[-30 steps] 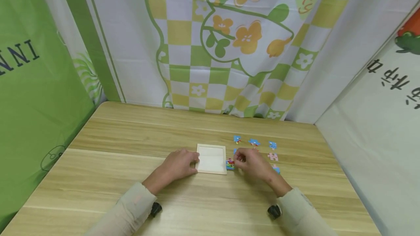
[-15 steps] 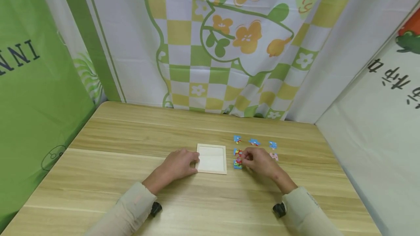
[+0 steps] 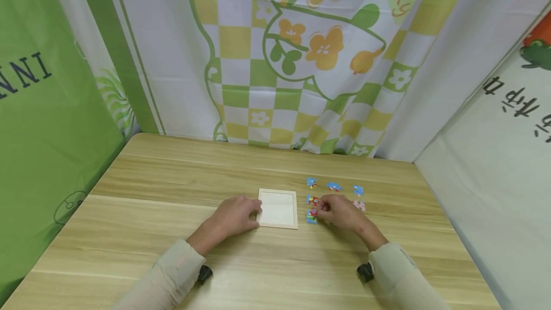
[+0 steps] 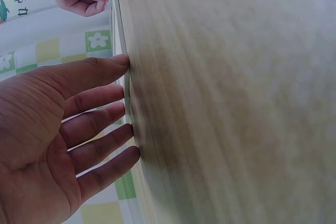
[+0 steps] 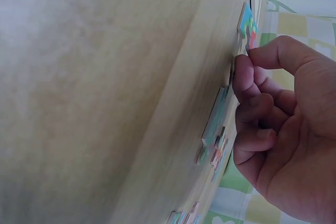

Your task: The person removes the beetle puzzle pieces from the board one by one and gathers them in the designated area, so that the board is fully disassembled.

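Observation:
My left hand (image 3: 234, 216) touches the left side of a pale wooden puzzle frame (image 3: 279, 210), which lies flat with a bare inside. Its fingers are fairly straight and spread in the left wrist view, tips along the frame's edge. To the right of the frame, my right hand (image 3: 342, 212) pinches a blue, green and red jigsaw piece (image 3: 312, 216) between thumb and index finger. That jigsaw piece (image 5: 245, 22) is held by one side in the right wrist view, its far corner sticking out past the fingertips. The other right fingers are curled in.
Loose jigsaw pieces lie in rows right of the frame: a red and blue piece (image 3: 312, 200), blue pieces at the back such as this star-like one (image 3: 333, 186), and a pink piece (image 3: 359, 205). My right hand covers part of the rows. A curtain (image 3: 275, 128) hangs behind the table (image 3: 193, 171).
My right hand has moved right with the pinched jigsaw piece, from against the frame to a short gap away, then nearly stopped. My left hand and the frame have stayed put.

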A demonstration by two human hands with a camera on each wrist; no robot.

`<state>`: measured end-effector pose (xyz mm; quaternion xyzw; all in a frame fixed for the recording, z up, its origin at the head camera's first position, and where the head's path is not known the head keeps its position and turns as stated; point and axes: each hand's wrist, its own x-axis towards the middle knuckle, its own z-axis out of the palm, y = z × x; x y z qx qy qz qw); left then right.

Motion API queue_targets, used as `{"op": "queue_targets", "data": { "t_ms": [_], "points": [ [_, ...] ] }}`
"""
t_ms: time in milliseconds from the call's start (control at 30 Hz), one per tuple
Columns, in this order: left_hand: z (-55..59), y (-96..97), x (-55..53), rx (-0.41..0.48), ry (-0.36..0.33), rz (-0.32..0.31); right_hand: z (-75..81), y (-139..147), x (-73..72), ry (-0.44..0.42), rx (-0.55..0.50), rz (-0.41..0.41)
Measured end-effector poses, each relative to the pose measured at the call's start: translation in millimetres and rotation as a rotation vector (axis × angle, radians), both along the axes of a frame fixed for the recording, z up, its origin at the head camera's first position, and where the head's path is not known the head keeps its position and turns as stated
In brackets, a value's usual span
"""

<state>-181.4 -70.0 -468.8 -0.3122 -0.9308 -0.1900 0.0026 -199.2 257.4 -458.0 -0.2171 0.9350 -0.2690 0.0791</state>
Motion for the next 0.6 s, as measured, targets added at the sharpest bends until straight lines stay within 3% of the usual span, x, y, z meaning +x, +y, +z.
{"op": "queue_targets", "data": {
  "t_ms": [233,600],
  "points": [
    [0.0,0.0,0.2,0.005,-0.005,0.0,0.7,-1.1,-2.2,-0.027,0.012,0.032],
    [-1.0,0.1,0.0,0.009,-0.009,-0.003,1.3,-2.0,-2.7,-0.058,0.016,0.003]
  ]
}}
